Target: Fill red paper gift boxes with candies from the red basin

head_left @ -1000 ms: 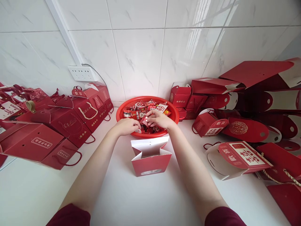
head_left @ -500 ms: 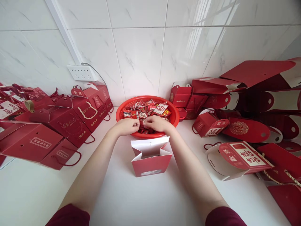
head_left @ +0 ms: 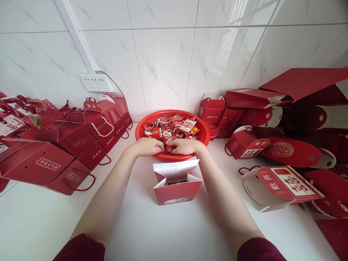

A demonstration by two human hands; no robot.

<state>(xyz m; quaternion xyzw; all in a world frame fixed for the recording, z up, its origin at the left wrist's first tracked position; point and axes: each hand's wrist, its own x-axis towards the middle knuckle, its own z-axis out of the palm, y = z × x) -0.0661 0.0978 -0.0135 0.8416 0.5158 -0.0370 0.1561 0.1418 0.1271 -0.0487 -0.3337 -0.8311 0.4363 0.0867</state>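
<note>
My left hand (head_left: 149,146) and right hand (head_left: 185,146) at wrapped sweets (head_left: 166,133) in red basket (head_left: 208,136). Fingers (head_left: 160,145) curled; can't tell if they're pinching any. Open-topped red box (head_left: 178,194) on worktop (head_left: 168,232), just my side of basket.

The left sleeve (head_left: 80,249) and right sleeve (head_left: 261,250) are plain dark maroon fabric, each terminating in a simple hem. The left forearm (head_left: 107,199) and right forearm (head_left: 227,197) are bare and taper toward the uncovered left hand (head_left: 149,146) and right hand (head_left: 186,146).

packets (head_left: 166,133) in basket (head_left: 206,135) | carton (head_left: 176,195) before it, on table (head_left: 165,235) | boxes (head_left: 81,143) left | more boxes (head_left: 288,149) right | wall (head_left: 163,69) behind
</note>
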